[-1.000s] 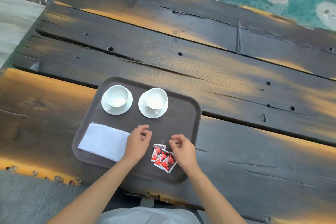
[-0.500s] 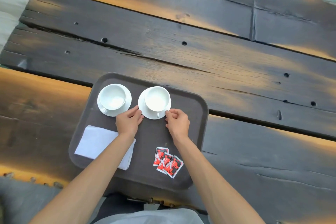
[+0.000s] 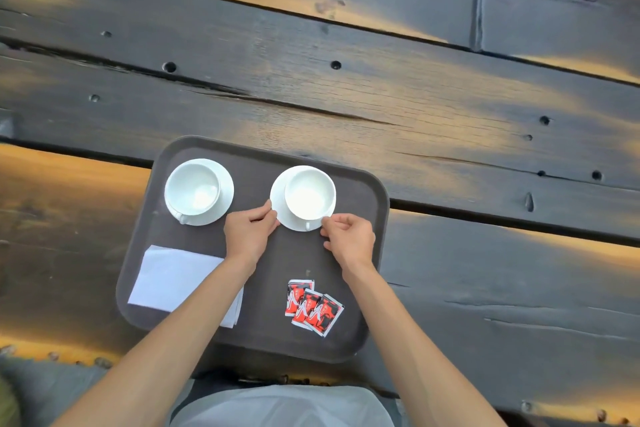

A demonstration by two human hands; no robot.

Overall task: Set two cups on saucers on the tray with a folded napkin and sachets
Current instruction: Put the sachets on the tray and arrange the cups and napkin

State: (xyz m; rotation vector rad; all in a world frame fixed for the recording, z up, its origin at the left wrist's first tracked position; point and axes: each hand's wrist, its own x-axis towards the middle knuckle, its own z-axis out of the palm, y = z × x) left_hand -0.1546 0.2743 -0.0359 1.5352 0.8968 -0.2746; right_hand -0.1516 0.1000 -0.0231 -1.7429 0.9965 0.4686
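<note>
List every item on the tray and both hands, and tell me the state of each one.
Left cup: upright, empty, on its saucer.
Right cup: upright, empty, on its saucer.
Right saucer: pinched at both edges.
Napkin: folded, flat.
Sachets: three, overlapping.
Left hand: gripping saucer rim.
Right hand: gripping saucer rim.

Likely a café or rustic eatery: weathered dark plank table (image 3: pixel 381 97) fills the frame; brown serving tray (image 3: pixel 377 218) at lower centre carries cups, sachets.

Brown tray (image 3: pixel 375 218), 2 white cups (image 3: pixel 194 189), white napkin (image 3: pixel 173 279), red-black sachets (image 3: pixel 313 310)
</note>
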